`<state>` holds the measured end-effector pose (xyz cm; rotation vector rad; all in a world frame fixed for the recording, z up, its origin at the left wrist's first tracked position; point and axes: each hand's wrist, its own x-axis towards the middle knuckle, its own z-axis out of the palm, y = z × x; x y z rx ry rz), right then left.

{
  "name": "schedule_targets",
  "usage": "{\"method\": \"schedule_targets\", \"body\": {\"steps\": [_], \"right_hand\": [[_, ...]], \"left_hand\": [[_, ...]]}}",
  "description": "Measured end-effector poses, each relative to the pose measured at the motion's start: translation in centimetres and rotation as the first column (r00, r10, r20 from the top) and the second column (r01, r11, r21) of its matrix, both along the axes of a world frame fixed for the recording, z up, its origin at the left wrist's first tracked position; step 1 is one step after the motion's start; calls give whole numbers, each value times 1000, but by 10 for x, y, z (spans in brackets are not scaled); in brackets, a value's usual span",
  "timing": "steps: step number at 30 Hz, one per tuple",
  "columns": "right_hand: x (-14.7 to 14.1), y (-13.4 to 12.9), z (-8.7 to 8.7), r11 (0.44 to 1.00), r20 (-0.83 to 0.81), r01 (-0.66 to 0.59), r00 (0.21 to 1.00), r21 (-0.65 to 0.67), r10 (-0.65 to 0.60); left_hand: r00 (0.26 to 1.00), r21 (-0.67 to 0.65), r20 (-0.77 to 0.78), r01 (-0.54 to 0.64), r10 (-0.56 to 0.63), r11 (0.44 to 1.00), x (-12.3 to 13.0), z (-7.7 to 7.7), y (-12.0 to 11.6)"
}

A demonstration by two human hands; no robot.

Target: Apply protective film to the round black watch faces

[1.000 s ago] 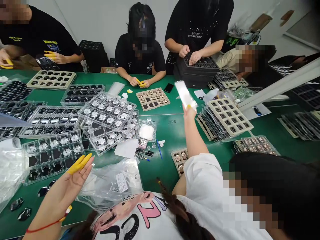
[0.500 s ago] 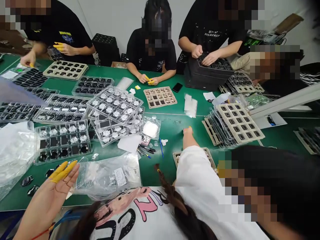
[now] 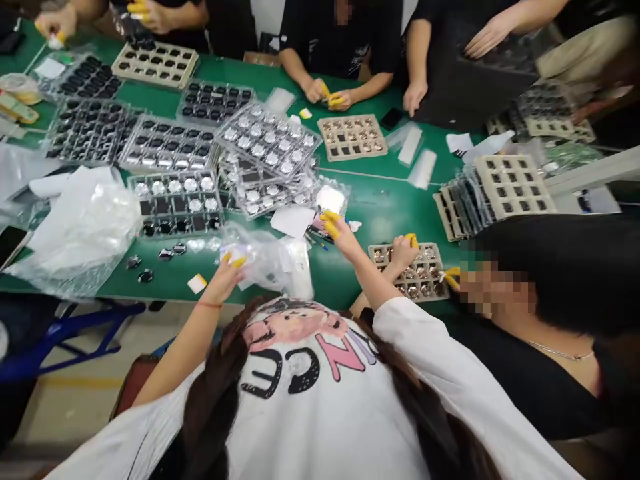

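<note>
My left hand point(image 3: 226, 279), with yellow finger covers, is closed on the near left part of a clear plastic bag point(image 3: 265, 257). The bag looks crumpled and lies by the table's front edge. My right hand point(image 3: 341, 233) reaches forward with yellow-covered fingers stretched out and slightly apart, and nothing shows in them. Its fingertips are over the near side of a white pad point(image 3: 331, 199) in clear wrap, beside several pens point(image 3: 320, 240). A white paper sheet point(image 3: 293, 221) lies between the bag and the pad.
Stacked clear trays of watch-like round parts point(image 3: 270, 140) cover the table's left half. At right, a neighbour's hand point(image 3: 405, 252) rests over a beige tray point(image 3: 423, 293). Beyond it stands a tray stack point(image 3: 515, 190). Loose dark pieces point(image 3: 146, 275) lie left; co-workers sit opposite.
My left hand has moved from its raised, open pose onto the plastic bag, which is now bunched. My right hand has come back leftward to the pad and pens. The view has shifted.
</note>
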<state>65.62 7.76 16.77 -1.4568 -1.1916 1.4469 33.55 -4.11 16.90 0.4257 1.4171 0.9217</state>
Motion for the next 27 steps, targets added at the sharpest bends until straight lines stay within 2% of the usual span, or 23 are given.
{"method": "schedule_targets", "body": {"steps": [2, 4, 6, 7, 8, 10, 12, 15, 18, 20, 21, 24, 25, 27], "right_hand": [[-49, -39, -1, 964, -29, -265, 964, 17, 266], [-91, -75, 1, 889, 1, -457, 890, 38, 457], [-120, -103, 2, 814, 139, -578, 812, 56, 567], [-128, -112, 3, 798, 213, -600, 789, 58, 577], [-132, -119, 5, 802, 276, -594, 782, 57, 560], [-125, -127, 11, 858, 334, -510, 819, 53, 466], [-105, -133, 23, 914, 354, -402, 864, 55, 359], [-68, -145, 48, 957, 361, -275, 905, 97, 223], [-42, -159, 68, 986, 230, -34, 973, 163, -5], [-33, -167, 75, 978, 120, 120, 983, 168, -141], [-31, -170, 77, 974, 87, 158, 981, 161, -174], [-31, -175, 78, 980, 57, 140, 987, 142, -150], [-35, -176, 76, 987, 45, 92, 994, 135, -99], [-49, -175, 69, 987, 51, -90, 995, 133, 84]], "left_hand": [[1000, 47, -8, -4, 4, 999, 6, -1, 2], [1000, 92, -5, 24, -24, 995, 8, 6, 0], [998, 146, 9, 58, -60, 988, 12, 18, -5], [997, 175, 19, 72, -77, 982, 15, 24, -9], [995, 205, 30, 84, -92, 975, 19, 30, -12], [992, 260, 46, 102, -117, 960, 28, 40, -20], [990, 303, 48, 111, -132, 947, 33, 48, -26], [989, 350, 35, 126, -147, 928, 29, 55, -32], [981, 407, 12, 171, -192, 897, 11, 59, -37], [967, 421, 8, 227, -253, 878, -3, 60, -40], [957, 415, 12, 258, -289, 872, -10, 60, -40], [934, 391, 58, 304, -353, 869, -24, 60, -38], [934, 386, 93, 286, -346, 877, -23, 60, -36], [936, 385, 170, 224, -308, 895, -14, 60, -31]]}}
